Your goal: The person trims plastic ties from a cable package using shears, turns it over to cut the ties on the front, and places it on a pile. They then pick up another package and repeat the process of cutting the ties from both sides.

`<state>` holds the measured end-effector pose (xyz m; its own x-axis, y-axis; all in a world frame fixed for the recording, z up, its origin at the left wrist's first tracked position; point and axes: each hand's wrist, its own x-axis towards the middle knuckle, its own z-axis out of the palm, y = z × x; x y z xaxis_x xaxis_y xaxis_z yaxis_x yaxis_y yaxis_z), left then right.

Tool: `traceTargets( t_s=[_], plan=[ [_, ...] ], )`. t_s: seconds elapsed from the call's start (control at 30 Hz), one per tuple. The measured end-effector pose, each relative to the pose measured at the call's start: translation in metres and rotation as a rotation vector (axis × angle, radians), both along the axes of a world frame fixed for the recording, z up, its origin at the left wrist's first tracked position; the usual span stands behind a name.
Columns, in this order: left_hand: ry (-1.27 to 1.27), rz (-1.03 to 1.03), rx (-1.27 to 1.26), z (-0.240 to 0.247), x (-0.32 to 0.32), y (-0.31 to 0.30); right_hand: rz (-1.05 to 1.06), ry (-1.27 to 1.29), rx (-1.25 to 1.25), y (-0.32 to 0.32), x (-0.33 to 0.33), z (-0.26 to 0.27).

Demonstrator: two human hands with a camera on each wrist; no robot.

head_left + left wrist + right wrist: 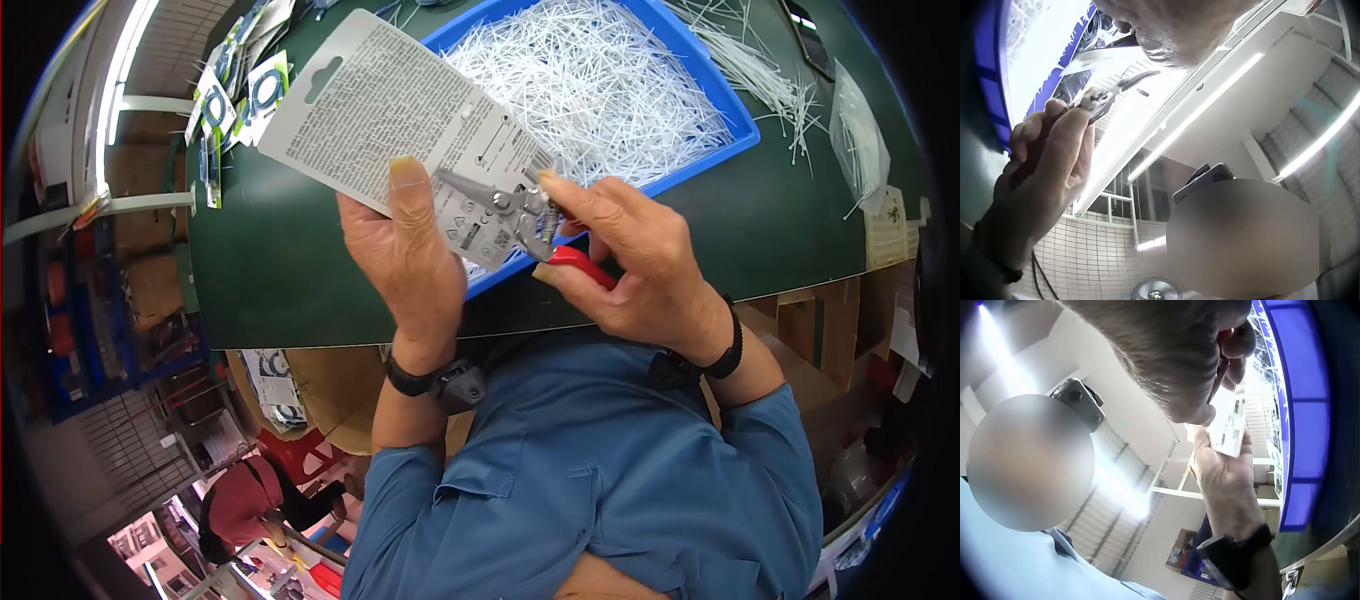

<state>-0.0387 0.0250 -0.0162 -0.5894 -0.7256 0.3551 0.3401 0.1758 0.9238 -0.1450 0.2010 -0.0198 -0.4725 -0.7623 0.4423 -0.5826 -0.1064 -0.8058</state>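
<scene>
My left hand [405, 265] grips a printed packaging card [370, 115] from below, its thumb lying on the text side. The card is tilted and has a hanging slot at its upper left end. In my right hand [650, 265] is a pair of red-handled snips [512, 205], thumb and fingers curled round the handles. Its metal jaws overlap the lower part of the card in the head view, pointing towards my left thumb. The left wrist view shows the snips [1102, 100] from below. In the right wrist view the card [1229, 428] is partly hidden behind my right hand.
A blue tray [742, 135] full of white cable ties [600, 90] stands on the green table [270, 270] behind my hands. Loose ties [755, 75] and a plastic bag [858, 140] lie at the right. Carded packs [265, 90] are heaped at the left. Another person [240, 505] is lower left.
</scene>
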Motion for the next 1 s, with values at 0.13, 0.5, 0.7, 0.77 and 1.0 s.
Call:
traceTargets(
  t_s=[0.13, 0.5, 0.7, 0.77, 1.0],
  plan=[
    [-0.099, -0.033, 0.134, 0.013, 0.024, -0.036, -0.022, -0.016, -0.023, 0.006, -0.021, 0.009],
    [0.405, -0.905, 0.571, -0.001, 0.031, -0.094, 0.258, 0.079, 0.13, -0.003, -0.009, 0.019],
    [0.504, -1.1, 0.489, -0.004, 0.019, -0.103, 0.367, 0.197, 0.175, -0.011, -0.002, 0.023],
    [0.511, -1.129, 0.474, -0.006, 0.017, -0.105, 0.38, 0.203, 0.178, -0.015, 0.0, 0.024],
    [0.47, -1.172, 0.458, -0.001, 0.018, -0.1, 0.349, 0.273, 0.173, -0.022, 0.003, 0.026]
  ],
)
